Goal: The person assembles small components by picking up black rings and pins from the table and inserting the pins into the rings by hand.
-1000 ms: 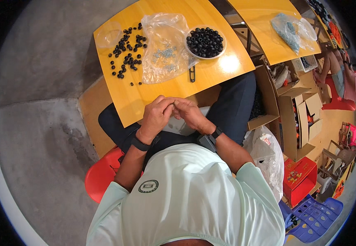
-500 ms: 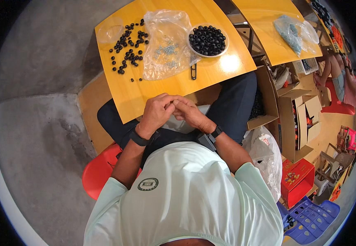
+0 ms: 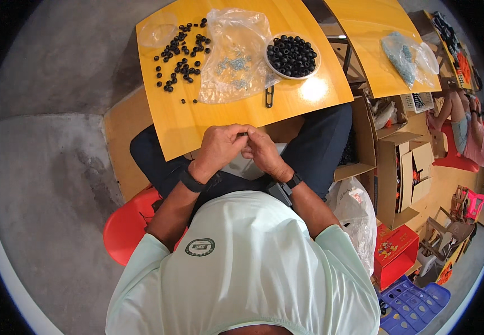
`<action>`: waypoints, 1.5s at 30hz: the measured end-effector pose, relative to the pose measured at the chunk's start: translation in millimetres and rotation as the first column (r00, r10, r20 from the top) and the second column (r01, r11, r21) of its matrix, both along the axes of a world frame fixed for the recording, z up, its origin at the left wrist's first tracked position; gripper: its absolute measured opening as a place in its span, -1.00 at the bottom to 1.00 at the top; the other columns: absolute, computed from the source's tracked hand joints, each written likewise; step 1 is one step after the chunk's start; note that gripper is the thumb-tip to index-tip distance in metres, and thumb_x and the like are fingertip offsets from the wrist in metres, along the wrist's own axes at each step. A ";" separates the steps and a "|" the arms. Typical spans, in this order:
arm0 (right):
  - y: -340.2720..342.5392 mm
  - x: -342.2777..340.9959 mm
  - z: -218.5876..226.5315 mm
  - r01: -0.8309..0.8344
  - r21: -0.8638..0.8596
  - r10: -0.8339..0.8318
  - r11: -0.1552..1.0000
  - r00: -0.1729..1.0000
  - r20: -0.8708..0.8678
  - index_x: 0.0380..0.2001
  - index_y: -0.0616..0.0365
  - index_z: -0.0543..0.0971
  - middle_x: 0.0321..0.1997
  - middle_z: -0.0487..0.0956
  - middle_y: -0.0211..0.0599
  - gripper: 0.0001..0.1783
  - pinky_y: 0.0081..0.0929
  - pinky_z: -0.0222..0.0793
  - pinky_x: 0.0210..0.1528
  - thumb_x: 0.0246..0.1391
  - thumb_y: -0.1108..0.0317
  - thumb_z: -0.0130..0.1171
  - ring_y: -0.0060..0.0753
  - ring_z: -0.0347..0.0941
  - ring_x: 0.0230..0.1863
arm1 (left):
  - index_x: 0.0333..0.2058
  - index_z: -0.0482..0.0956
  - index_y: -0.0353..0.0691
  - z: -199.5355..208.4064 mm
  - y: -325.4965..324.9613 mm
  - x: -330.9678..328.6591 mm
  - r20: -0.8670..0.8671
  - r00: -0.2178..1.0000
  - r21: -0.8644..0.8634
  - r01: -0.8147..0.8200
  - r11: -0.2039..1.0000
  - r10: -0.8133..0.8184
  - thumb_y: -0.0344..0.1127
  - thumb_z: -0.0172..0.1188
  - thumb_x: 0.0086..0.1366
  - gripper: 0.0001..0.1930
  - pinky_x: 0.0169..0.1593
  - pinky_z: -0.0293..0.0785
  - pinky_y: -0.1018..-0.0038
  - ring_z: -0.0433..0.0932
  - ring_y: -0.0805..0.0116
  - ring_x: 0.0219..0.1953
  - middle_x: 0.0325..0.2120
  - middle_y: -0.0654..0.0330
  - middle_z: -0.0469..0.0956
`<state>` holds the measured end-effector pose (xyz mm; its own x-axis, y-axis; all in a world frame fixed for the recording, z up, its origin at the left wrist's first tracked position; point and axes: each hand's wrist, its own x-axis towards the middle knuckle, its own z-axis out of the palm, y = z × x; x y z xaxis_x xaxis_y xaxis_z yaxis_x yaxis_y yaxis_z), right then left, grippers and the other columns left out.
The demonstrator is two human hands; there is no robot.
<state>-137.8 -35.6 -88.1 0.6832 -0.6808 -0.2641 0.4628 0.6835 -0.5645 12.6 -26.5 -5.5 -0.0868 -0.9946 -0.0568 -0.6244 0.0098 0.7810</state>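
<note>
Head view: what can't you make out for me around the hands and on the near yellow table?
All in the head view:
Dark piece between the left hand and right hand: mostly covered by fingers; its shape is unclear.
Pale object below the hands: partly hidden by them.
Silvery bits at the clear bag: too small to identify.
Bowl bottom: buried under black beads.

An open cardboard box point(image 3: 388, 178) stands near a white plastic bag point(image 3: 359, 218). A red box point(image 3: 393, 267) sits just beside the bag, near a blue perforated plastic piece point(image 3: 419, 301). Farther off, a co-worker point(image 3: 479, 144) in pink sits on a red chair point(image 3: 455, 163).
</note>
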 end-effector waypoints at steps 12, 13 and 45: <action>-2.1 -1.2 -2.7 -0.066 -0.079 0.060 0.995 0.995 -0.076 -0.01 0.09 0.44 -0.44 0.31 -0.60 -0.59 -0.71 0.00 -0.47 0.41 0.00 -0.16 -0.71 0.05 -0.50 | -0.30 0.71 -0.15 -11.1 -2.0 4.0 0.085 0.996 -0.034 -0.001 0.999 0.004 -0.30 0.24 0.13 -0.83 -0.50 0.47 0.32 0.56 0.07 -0.61 -0.66 0.02 0.53; -1.5 -0.3 -3.6 -0.058 -0.060 0.055 0.996 0.997 -0.056 -0.01 0.09 0.44 -0.43 0.32 -0.59 -0.60 -0.71 0.00 -0.47 0.41 0.01 -0.17 -0.71 0.05 -0.51 | -0.28 0.70 -0.15 -12.4 -3.0 5.2 0.086 0.996 -0.035 0.023 0.999 -0.020 -0.30 0.24 0.13 -0.82 -0.51 0.45 0.34 0.54 0.11 -0.64 -0.67 0.04 0.52; -10.7 -7.7 10.4 -0.062 0.213 0.016 0.975 0.977 0.212 -0.04 0.11 0.44 -0.35 0.38 -0.56 -0.64 -0.77 0.05 -0.50 0.39 0.06 -0.12 -0.71 0.18 -0.44 | -0.18 0.56 -0.40 -23.8 -8.1 -3.2 -0.216 0.976 -0.068 -0.027 0.997 0.012 -0.17 0.16 0.33 -0.67 -0.42 0.45 0.41 0.54 0.28 -0.54 -0.60 0.06 0.52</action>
